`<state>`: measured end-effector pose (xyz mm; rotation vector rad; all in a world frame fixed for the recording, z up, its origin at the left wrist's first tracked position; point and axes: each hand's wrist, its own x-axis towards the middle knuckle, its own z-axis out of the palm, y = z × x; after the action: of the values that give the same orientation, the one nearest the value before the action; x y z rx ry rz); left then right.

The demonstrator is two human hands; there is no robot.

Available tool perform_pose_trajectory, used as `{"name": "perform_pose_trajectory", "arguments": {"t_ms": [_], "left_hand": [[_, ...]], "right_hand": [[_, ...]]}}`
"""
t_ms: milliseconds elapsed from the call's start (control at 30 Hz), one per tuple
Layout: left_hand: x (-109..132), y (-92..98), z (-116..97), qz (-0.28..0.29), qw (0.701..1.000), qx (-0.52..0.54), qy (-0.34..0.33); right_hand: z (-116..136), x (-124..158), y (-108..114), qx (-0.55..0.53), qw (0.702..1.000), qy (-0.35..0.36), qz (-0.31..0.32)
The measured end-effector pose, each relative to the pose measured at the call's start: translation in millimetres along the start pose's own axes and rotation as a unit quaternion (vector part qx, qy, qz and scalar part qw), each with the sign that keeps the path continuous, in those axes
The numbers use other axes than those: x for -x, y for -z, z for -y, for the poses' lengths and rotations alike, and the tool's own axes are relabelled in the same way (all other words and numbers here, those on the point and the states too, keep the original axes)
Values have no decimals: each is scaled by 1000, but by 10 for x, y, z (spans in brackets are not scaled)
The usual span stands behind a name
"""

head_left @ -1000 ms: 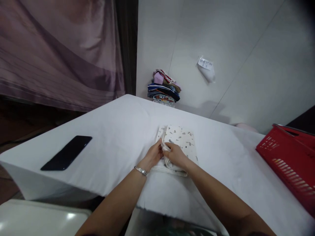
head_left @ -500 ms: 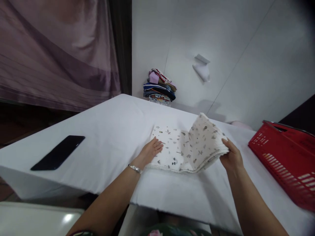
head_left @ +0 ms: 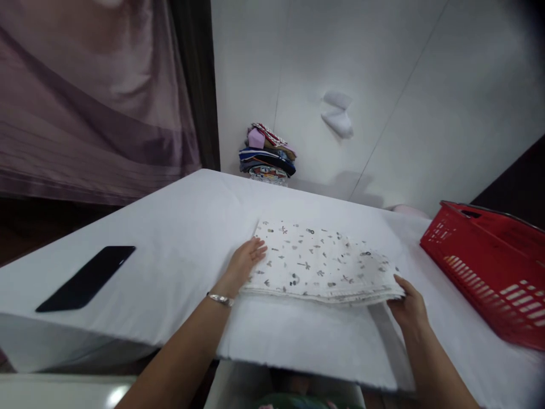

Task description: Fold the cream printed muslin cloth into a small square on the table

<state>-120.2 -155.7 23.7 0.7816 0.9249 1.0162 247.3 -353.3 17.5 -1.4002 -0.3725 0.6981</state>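
One cloth (head_left: 319, 264) under work: off-white, printed with small scattered grey and dark motifs, folded into several layers whose edges show stacked along the near side. It lies flat as a wide rectangle at the middle of the white-covered counter (head_left: 179, 227), long side running left to right. The left hand (head_left: 244, 261) is released, palm down and fingers straight, resting on the cloth's left end; one silver bracelet (head_left: 220, 299) is on that wrist. The right hand (head_left: 409, 309) is at the near right corner, touching the layered edge. Its fingertips are hidden by the fabric, so whether it pinches the cloth cannot be told. Count of other items: one black phone (head_left: 85, 278), flat near the left edge of the counter, well apart from the cloth; one red slotted basket (head_left: 489, 267) at the right; one stack of folded coloured clothes (head_left: 267, 156) at the far edge against the wall.
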Motion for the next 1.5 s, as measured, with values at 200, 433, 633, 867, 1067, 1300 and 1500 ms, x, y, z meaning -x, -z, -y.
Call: {"name": "perform_pose_trajectory", "arguments": {"t_ms": [200,433,633,867,1067,1300,1500], "left_hand": [[-121,266,-122,-108,894,-421,-108],[-175,246,-177,-66,806,-586,-57],[-368,139,-184,-75,797,-594,-72],[-713,-66,-221,-72,742,-665,-51],[-996,-257,-319,-50,685,-721,-94],[-1440,-474,-388,59,603,-785,-127],[-1814,-559,-443,109,554,-822,-75]], "right_hand": [[-16,149,456,142,982,-118,39],[177,100,438,336,936,-100,28],[35,-113,571,445,892,-58,51],[-144,-269,702,513,856,2,71],[23,-547,586,624,770,77,109],[246,-1201,-242,629,718,244,175],[328,-1859,-776,692,657,102,280]]}}
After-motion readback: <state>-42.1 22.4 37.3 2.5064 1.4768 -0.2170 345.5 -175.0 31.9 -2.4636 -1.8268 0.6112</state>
